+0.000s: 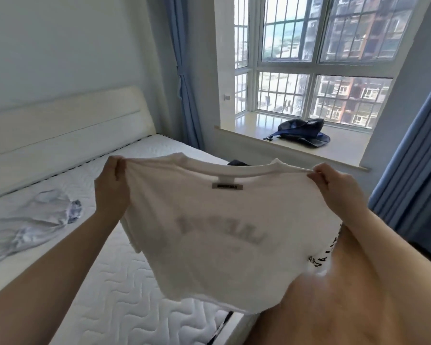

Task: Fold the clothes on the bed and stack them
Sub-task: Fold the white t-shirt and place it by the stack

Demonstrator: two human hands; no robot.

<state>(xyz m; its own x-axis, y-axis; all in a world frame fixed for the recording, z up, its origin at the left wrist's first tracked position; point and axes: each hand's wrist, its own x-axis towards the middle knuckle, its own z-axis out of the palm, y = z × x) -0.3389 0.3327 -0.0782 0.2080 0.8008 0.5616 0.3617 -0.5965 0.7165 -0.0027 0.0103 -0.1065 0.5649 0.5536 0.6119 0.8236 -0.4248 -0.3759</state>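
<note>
This is a bedroom in a home, in an upper-floor flat. A bed (125, 282) with a bare quilted white mattress and a cream headboard (67, 125) stands against a pale wall. Blue curtains (187, 83) frame a barred bay window (309, 58) that looks out on apartment blocks. A dark blue bag (301, 131) rests on the glossy window sill (254, 125), and crumpled clothing (33, 220) lies on the mattress.

The near middle of the mattress (125, 292) lies bare and open. A crumpled pale garment (33, 220) blocks its left side; the held-up white T-shirt (222, 232) hangs across the right, with patterned cloth (319, 260) beneath it.
</note>
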